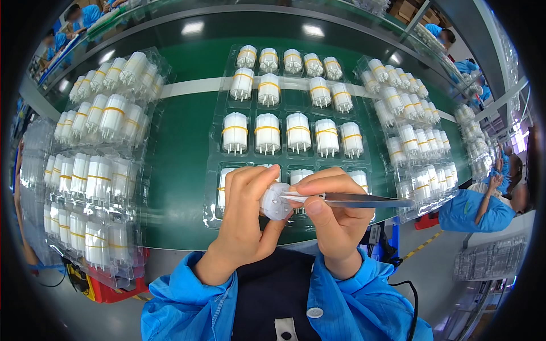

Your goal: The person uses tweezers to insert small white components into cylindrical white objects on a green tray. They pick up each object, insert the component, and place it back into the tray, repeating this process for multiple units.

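Head view shows us holding one small white plastic part (277,202) at lower centre of the frame, just above our chest. Our left hand (244,221) is wrapped around its body, fingers curled over the top. Our right hand (330,219) pinches a pair of metal tweezers (352,199), whose tips touch the end face of the part while the handle runs out toward the right.

Judging by what lies before us, we are partway through. The clear blister tray (219,165) at centre carries rows of white parts with yellow bands (267,132) standing upright. Its upper rows look full, while in the nearest row our hands cover the pockets, so we cannot tell how many remain open. The part in hand shows no yellow band that we can see. A stack of filled trays (96,165) sits at the left of the frame and another stack (415,136) at the right.

Everything rests on a long green conveyor belt (182,187) with a pale stripe across it, ceiling lights glinting in its surface. Beyond the belt, at the upper left and right edges, other people in blue coats (475,207) work at their own stations. We wear the same blue coat.
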Demonstrator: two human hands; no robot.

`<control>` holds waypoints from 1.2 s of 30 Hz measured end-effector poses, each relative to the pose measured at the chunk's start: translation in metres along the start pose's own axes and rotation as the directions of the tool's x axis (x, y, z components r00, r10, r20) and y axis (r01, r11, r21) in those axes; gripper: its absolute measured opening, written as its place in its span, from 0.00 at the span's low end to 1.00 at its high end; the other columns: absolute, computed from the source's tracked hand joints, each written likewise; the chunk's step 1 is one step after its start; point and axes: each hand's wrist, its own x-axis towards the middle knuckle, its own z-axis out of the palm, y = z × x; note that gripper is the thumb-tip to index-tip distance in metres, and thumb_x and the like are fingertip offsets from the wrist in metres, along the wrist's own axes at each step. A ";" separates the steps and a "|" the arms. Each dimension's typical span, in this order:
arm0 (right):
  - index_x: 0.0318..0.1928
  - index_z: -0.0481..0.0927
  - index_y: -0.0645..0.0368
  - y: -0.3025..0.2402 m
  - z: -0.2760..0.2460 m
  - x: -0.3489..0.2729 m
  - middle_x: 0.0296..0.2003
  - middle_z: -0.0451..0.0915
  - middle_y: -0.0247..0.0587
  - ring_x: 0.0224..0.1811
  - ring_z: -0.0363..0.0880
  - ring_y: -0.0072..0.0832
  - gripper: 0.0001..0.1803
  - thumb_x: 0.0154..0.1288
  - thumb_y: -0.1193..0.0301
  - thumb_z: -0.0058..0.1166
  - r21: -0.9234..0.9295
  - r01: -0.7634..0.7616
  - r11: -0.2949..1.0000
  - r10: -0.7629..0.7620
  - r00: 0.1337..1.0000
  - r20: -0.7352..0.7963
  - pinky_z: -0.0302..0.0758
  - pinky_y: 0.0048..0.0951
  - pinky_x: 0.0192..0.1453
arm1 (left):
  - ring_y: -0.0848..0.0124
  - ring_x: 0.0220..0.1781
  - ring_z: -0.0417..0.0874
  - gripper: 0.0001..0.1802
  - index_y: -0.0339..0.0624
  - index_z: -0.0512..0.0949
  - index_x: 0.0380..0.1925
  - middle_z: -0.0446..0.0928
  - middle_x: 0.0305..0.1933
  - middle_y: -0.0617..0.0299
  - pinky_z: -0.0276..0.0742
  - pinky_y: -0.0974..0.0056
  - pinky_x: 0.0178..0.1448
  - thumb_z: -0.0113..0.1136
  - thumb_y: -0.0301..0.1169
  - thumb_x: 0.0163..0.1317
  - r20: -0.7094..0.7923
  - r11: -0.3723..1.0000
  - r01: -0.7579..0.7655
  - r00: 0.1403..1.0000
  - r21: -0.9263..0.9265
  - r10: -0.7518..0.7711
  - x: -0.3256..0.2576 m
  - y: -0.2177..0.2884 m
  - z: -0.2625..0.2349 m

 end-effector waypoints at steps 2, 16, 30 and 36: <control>0.42 0.83 0.67 0.001 -0.002 0.000 0.38 0.83 0.48 0.40 0.81 0.30 0.08 0.61 0.80 0.62 -0.036 0.036 0.999 -0.036 0.999 0.023 0.77 0.27 0.44 | 0.47 0.53 0.71 0.38 0.32 0.67 0.61 0.70 0.54 0.44 0.68 0.51 0.58 0.68 0.17 0.46 0.001 1.000 -0.019 1.000 0.011 0.019 0.000 0.000 0.000; 0.41 0.83 0.68 0.006 -0.001 0.001 0.38 0.83 0.48 0.40 0.81 0.30 0.07 0.62 0.81 0.61 -0.022 0.037 0.999 -0.037 0.999 0.020 0.77 0.27 0.45 | 0.47 0.51 0.73 0.39 0.30 0.68 0.60 0.71 0.51 0.45 0.70 0.50 0.55 0.65 0.14 0.42 -0.021 0.992 -0.064 0.998 0.112 0.067 0.003 0.001 0.003; 0.40 0.83 0.69 0.009 -0.004 0.001 0.37 0.83 0.49 0.39 0.81 0.30 0.06 0.61 0.82 0.60 -0.007 0.020 1.000 -0.020 1.000 0.018 0.78 0.26 0.44 | 0.47 0.50 0.73 0.39 0.30 0.69 0.60 0.71 0.50 0.44 0.72 0.50 0.54 0.65 0.14 0.41 0.013 0.995 -0.033 0.999 0.090 0.032 0.002 0.001 0.003; 0.39 0.84 0.67 -0.004 -0.003 0.010 0.35 0.83 0.48 0.37 0.82 0.30 0.07 0.58 0.82 0.62 -0.334 0.176 0.926 -0.127 0.979 0.162 0.78 0.26 0.40 | 0.47 0.50 0.73 0.38 0.30 0.69 0.59 0.71 0.50 0.45 0.72 0.50 0.54 0.66 0.14 0.42 -0.001 0.987 -0.071 0.997 0.146 0.072 0.002 -0.001 0.005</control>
